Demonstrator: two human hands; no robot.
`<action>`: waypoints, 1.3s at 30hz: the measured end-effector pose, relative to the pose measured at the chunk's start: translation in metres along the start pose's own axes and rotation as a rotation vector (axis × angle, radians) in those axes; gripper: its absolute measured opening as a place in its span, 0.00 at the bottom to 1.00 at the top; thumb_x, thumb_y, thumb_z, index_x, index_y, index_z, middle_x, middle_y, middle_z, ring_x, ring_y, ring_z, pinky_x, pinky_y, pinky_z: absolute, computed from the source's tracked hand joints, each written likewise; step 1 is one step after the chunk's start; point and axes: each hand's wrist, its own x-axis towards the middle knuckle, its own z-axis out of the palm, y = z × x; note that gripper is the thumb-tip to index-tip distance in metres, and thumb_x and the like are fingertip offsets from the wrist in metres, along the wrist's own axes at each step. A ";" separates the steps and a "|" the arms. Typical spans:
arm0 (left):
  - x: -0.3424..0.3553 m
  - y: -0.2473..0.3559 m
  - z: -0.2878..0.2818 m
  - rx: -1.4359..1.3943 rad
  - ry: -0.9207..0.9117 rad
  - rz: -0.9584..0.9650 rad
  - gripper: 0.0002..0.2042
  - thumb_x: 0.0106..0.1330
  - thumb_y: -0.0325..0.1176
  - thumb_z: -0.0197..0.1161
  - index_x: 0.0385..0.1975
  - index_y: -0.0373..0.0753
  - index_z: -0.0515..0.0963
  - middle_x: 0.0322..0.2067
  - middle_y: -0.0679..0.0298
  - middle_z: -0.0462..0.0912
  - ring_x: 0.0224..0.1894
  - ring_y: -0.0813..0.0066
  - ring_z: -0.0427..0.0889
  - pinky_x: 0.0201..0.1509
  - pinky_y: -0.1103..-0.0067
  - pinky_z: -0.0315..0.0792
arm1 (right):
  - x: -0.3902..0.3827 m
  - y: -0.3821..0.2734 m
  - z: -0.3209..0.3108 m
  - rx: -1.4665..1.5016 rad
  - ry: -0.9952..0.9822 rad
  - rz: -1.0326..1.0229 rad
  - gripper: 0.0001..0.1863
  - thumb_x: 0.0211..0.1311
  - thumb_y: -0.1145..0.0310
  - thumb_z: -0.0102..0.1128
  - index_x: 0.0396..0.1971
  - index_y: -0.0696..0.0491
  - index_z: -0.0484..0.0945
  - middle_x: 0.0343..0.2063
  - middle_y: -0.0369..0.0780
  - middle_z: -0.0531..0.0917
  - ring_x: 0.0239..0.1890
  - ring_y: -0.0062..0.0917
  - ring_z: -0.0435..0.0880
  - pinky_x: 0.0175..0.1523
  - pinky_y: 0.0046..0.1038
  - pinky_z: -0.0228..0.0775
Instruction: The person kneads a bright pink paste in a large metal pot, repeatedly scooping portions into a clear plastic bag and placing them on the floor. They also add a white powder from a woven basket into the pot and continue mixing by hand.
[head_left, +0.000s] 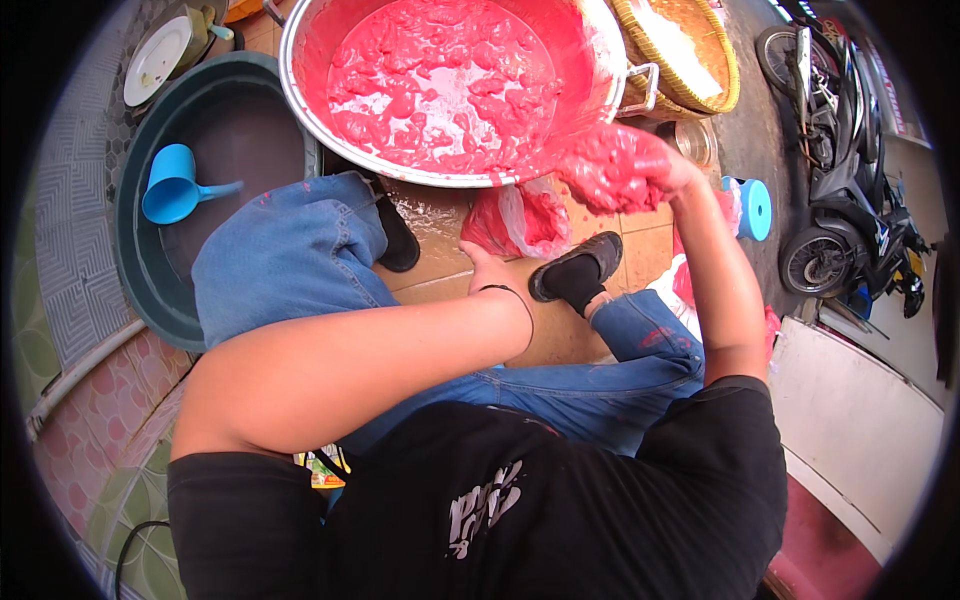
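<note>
While right hand [640, 165] clenches lump of red mixture [610, 170] just beside rim of big metal basin [600, 60], left hand [490, 270] grips mouth of plastic bag [520, 220] on tiled floor [440, 225]; blue scoop [175, 185] lies in dark tub [140, 270].
</note>
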 end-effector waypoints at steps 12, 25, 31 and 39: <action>0.010 0.002 0.008 0.021 0.058 -0.048 0.22 0.58 0.39 0.55 0.52 0.37 0.71 0.53 0.54 0.70 0.57 0.57 0.67 0.57 0.48 0.52 | 0.082 0.216 -0.042 -1.024 0.499 0.078 0.25 0.54 0.59 0.54 0.51 0.55 0.68 0.49 0.51 0.72 0.50 0.40 0.73 0.55 0.36 0.64; 0.005 -0.016 0.014 -0.064 0.046 -0.104 0.23 0.57 0.37 0.57 0.52 0.35 0.70 0.55 0.54 0.69 0.57 0.55 0.66 0.57 0.47 0.52 | 0.080 0.161 -0.026 -1.348 0.389 0.362 0.19 0.51 0.60 0.58 0.42 0.54 0.76 0.38 0.48 0.79 0.42 0.37 0.78 0.49 0.33 0.69; 0.006 -0.030 0.015 -0.121 -0.036 0.032 0.21 0.57 0.38 0.56 0.52 0.40 0.71 0.52 0.55 0.72 0.54 0.58 0.70 0.57 0.49 0.54 | 0.026 0.008 0.011 -0.556 0.168 0.370 0.08 0.58 0.70 0.55 0.34 0.58 0.77 0.26 0.37 0.81 0.31 0.20 0.80 0.38 0.23 0.73; 0.185 -0.123 0.068 -0.427 -0.295 -0.061 0.22 0.58 0.48 0.56 0.51 0.47 0.71 0.52 0.61 0.73 0.54 0.64 0.70 0.58 0.57 0.58 | 0.189 -0.034 -0.014 -0.797 0.182 0.251 0.16 0.57 0.65 0.57 0.44 0.54 0.76 0.38 0.37 0.80 0.39 0.20 0.78 0.47 0.24 0.70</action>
